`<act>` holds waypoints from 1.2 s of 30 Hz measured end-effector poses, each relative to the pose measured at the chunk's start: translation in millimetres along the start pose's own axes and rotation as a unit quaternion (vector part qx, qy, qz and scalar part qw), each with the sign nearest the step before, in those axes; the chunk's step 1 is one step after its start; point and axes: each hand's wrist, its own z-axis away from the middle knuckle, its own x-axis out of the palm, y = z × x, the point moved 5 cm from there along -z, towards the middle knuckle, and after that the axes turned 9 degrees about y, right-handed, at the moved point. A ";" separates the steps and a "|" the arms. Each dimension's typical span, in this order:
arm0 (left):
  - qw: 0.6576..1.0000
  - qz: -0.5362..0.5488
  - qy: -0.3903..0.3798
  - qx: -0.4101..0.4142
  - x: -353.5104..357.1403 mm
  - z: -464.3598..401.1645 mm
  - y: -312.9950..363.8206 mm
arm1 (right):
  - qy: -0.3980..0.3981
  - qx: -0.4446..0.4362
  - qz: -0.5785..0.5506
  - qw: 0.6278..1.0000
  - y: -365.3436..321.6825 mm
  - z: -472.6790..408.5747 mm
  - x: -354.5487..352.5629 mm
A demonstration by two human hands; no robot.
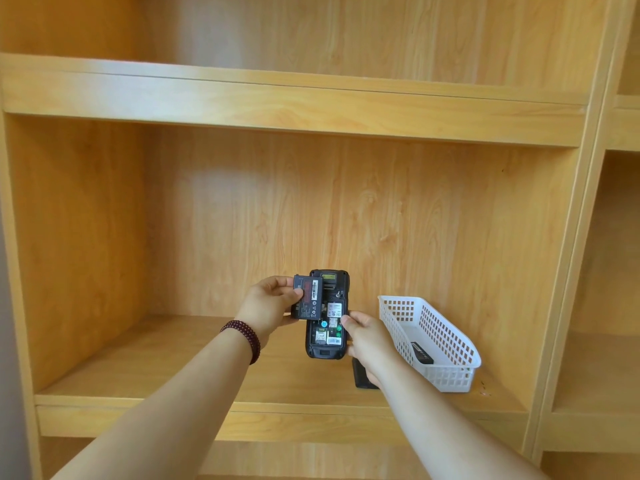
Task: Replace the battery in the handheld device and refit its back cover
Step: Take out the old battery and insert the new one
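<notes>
The black handheld device (327, 336) is held upright above the shelf, its back open, stickers and card slots showing in the bare battery bay. My right hand (367, 341) grips its right edge. My left hand (268, 304) pinches a black battery (307, 299) with a red label, held at the device's upper left and overlapping its edge. A flat black piece (362, 377), probably the back cover, lies on the shelf, partly hidden under my right wrist.
A white perforated plastic basket (446, 344) stands on the wooden shelf (173, 368) to the right, with another dark battery-like item (422, 353) inside. Shelf boards enclose the bay above and at both sides.
</notes>
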 end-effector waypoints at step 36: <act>0.845 -0.431 -0.037 0.314 48.7 50.7 5.6 | -0.032 0.023 -0.121 0.992 -18.0 21.7 -18.6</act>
